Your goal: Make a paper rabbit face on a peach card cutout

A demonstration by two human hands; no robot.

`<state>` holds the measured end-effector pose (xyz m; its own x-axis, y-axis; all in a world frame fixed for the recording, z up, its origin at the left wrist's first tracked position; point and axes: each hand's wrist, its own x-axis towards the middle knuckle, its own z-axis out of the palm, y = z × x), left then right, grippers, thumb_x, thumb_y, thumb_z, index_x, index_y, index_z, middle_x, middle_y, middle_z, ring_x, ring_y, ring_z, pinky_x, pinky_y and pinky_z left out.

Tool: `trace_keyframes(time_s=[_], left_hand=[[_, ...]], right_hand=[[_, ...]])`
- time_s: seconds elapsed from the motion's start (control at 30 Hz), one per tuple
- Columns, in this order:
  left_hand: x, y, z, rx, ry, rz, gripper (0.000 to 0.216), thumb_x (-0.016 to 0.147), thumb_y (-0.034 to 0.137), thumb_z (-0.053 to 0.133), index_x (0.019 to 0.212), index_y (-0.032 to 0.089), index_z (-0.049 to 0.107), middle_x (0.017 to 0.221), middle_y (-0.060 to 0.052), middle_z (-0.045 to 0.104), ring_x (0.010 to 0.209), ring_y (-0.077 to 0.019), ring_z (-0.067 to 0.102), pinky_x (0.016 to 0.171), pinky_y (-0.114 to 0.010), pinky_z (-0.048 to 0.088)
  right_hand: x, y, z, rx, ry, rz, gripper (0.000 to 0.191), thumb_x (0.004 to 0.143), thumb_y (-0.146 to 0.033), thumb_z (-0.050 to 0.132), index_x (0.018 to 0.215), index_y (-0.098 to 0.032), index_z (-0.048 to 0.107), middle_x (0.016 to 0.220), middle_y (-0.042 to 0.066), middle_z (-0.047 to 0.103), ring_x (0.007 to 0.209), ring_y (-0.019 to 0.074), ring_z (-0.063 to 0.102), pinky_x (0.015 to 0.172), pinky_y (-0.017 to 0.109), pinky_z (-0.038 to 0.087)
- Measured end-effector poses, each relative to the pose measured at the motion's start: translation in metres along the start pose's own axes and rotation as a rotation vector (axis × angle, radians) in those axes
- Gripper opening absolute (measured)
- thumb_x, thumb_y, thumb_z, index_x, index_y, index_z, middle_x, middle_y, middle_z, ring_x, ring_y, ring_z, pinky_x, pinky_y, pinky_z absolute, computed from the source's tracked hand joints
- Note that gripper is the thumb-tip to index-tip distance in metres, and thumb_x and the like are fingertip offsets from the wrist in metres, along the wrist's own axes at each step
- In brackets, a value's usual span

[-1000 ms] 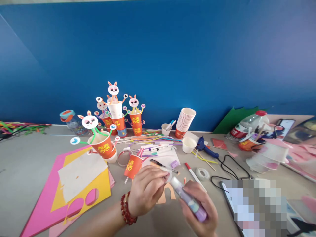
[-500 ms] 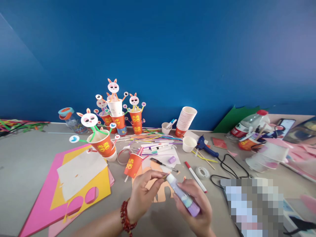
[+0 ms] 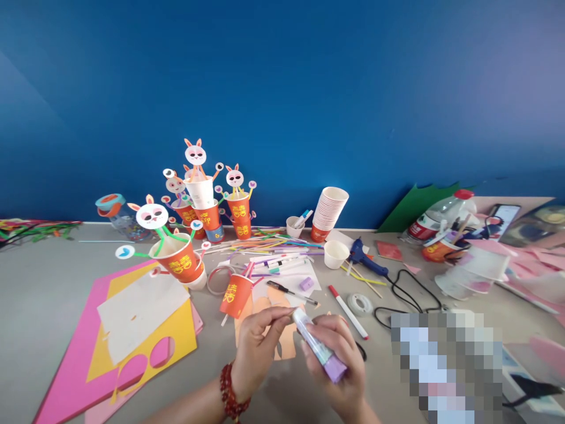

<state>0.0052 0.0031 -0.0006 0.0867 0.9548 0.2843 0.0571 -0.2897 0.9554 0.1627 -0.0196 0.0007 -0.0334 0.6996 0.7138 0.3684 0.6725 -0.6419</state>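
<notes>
My right hand is wrapped round a glue stick with a purple base, its pale uncapped end pointing up and left. The glue end is at the fingertips of my left hand, whose thumb and forefinger pinch something tiny that the fingers mostly hide. Under both hands lies a sheet of light orange paper with shapes cut out of it. A purple cap and a black pen rest just beyond. An orange paper cup with pink straws leans behind my left hand.
Rabbit figures on paper cups stand at left, above pink and yellow sheets. Further right are a red marker, a tape roll, a blue glue gun with its black cord, and stacked cups.
Both hands have shifted slightly left in view, with the glue stick still at my left fingertips. The view has turned a little; the things on the table stay put.
</notes>
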Motion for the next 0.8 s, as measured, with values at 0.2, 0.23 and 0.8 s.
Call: trace_keyframes(time_s=[0.2, 0.23, 0.8], left_hand=[[-0.001, 0.001, -0.001, -0.036, -0.052, -0.081, 0.023, 0.094, 0.027, 0.053, 0.103, 0.019, 0.073, 0.094, -0.005, 0.075, 0.086, -0.0171, 0.070, 0.079, -0.024, 0.057], [-0.002, 0.000, 0.000, -0.046, -0.061, -0.092, 0.024, 0.095, 0.028, 0.053, 0.105, 0.019, 0.072, 0.098, -0.006, 0.075, 0.089, -0.0181, 0.070, 0.081, -0.025, 0.056], [-0.009, -0.018, 0.005, -0.516, -0.169, -0.275, 0.034, 0.090, 0.026, 0.059, 0.124, 0.025, 0.065, 0.129, -0.007, 0.064, 0.120, -0.0263, 0.058, 0.106, -0.037, 0.044]], right_hand=[[0.001, 0.000, 0.001, 0.031, -0.032, -0.018, 0.038, 0.078, -0.001, 0.058, 0.110, -0.021, 0.061, 0.086, 0.005, 0.056, 0.076, 0.0200, 0.059, 0.061, 0.033, 0.052], [0.002, 0.000, 0.001, 0.038, -0.038, -0.020, 0.038, 0.078, -0.001, 0.058, 0.110, -0.021, 0.061, 0.087, 0.006, 0.056, 0.076, 0.0200, 0.059, 0.062, 0.033, 0.053], [-0.001, 0.012, 0.006, -0.013, -0.001, 0.064, 0.037, 0.079, -0.003, 0.060, 0.112, -0.021, 0.061, 0.086, 0.004, 0.059, 0.076, 0.0203, 0.060, 0.067, 0.034, 0.050]])
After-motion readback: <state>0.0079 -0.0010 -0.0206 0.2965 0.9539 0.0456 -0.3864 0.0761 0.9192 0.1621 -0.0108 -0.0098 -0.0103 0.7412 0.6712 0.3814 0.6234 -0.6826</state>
